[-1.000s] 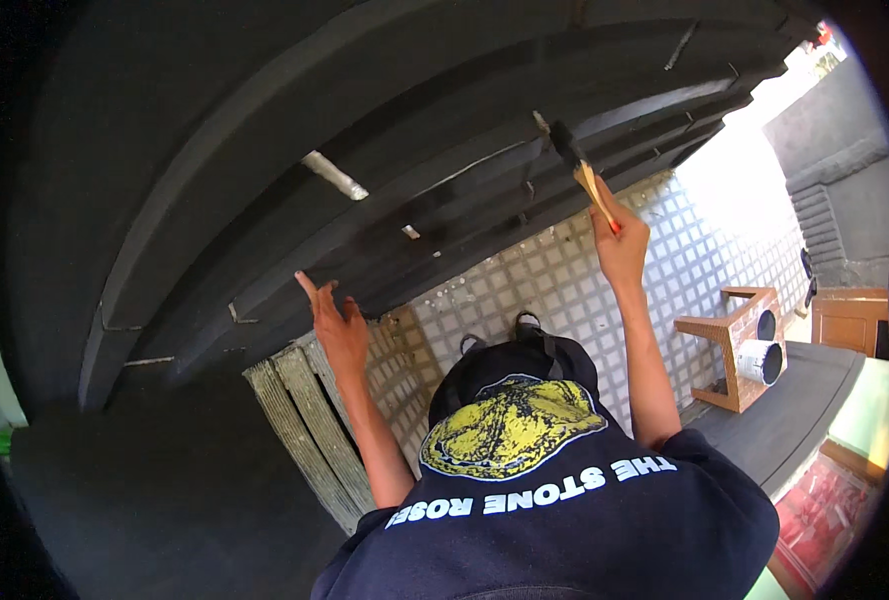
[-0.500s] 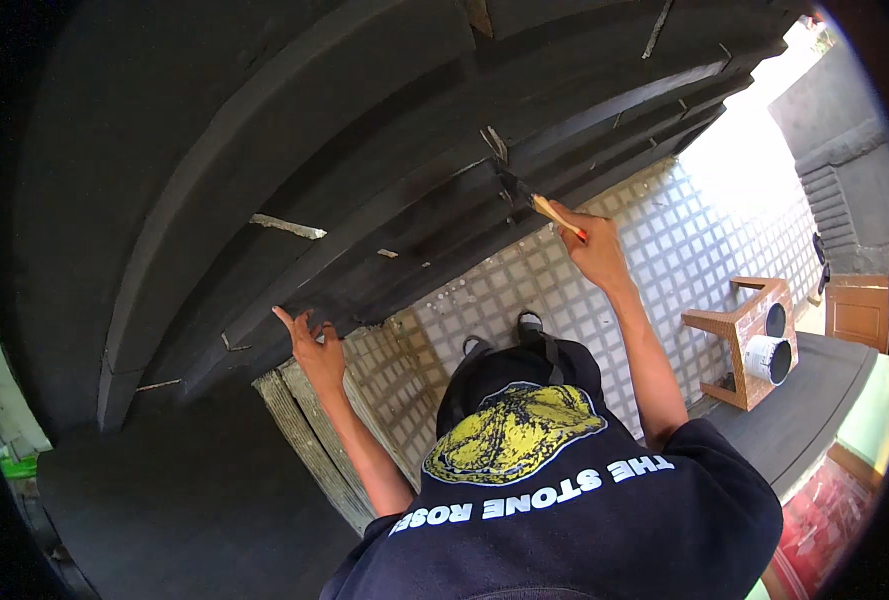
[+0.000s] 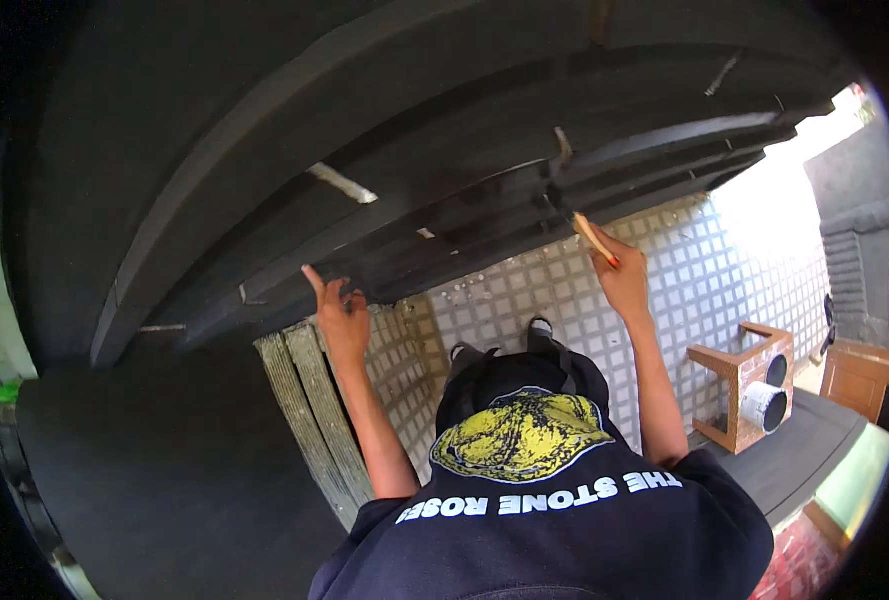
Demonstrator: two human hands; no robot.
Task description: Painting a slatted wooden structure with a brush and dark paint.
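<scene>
I see my right hand (image 3: 625, 282) pinching the brush (image 3: 583, 226), now swept lower-left along the black beams (image 3: 485, 200) toward 12 o'clock, while my left hand (image 3: 342, 318), fingers spread, has slid down, bracing at 9 o'clock.

We wear a dark navy T-shirt (image 3: 565, 540) with short sleeves, a yellow print and white lettering below the collar.

overhead: dark painted beams (image 3: 385, 200) run close together, with only narrow slots between them.
left hand (image 3: 343, 318): pressed on a beam's underside, weathered wooden planks (image 3: 310, 420) standing just below.
right hand (image 3: 625, 280): grips a wooden-handled brush (image 3: 593, 236) against the beams; open air beneath, before the white lattice wall (image 3: 725, 270).
right side: wooden box stool (image 3: 750, 385) stands well apart.
</scene>
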